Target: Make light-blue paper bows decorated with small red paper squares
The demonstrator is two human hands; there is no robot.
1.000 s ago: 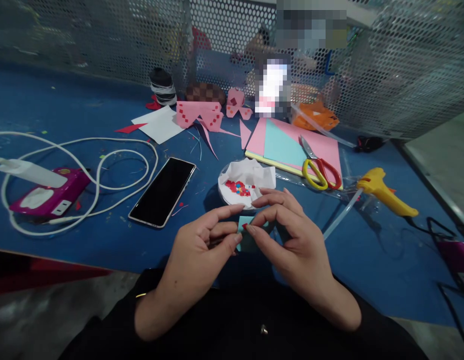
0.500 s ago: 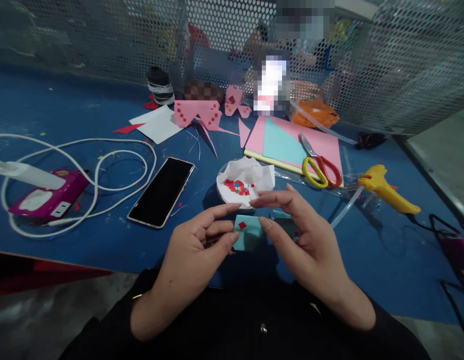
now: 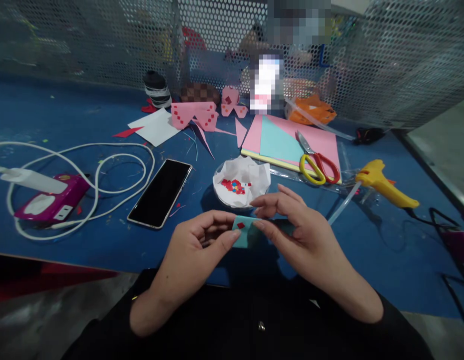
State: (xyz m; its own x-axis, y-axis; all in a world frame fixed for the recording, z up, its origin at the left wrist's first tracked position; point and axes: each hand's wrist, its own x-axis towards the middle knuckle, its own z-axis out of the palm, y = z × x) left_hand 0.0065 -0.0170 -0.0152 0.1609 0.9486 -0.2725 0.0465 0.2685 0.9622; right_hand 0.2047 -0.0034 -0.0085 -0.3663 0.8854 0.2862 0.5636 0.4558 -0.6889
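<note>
Here, a folded turquoise paper piece [image 3: 242, 241] spans the gap between two bare hands, on the near side of a paper-lined bowl [image 3: 221, 198]. The left hand [image 3: 201, 250], on the near-left side of the bowl, pinches the paper's left edge between thumb and curled fingers. The right hand [image 3: 303, 240], on the bowl's near-right side, sets its thumb at the upper right edge, with the index finger lifted clear toward the bowl; whether its other fingers close on the paper from behind is hard to tell. The paper's visible face is turned toward the wearer, and its long axis appears to run from hand to hand, though shadow and the right fingers obscure that end. A red paper diamond [image 3: 241, 226] lies flat near the top of that face, just beside the left thumb tip and farther from the right. Loose red chips [image 3: 235, 187] rest inside the bowl. A smartphone [image 3: 160, 192] lies left of it, scissors [image 3: 315, 157] beyond to its right, and a yellow glue gun [image 3: 385, 185] well to its right.
</note>
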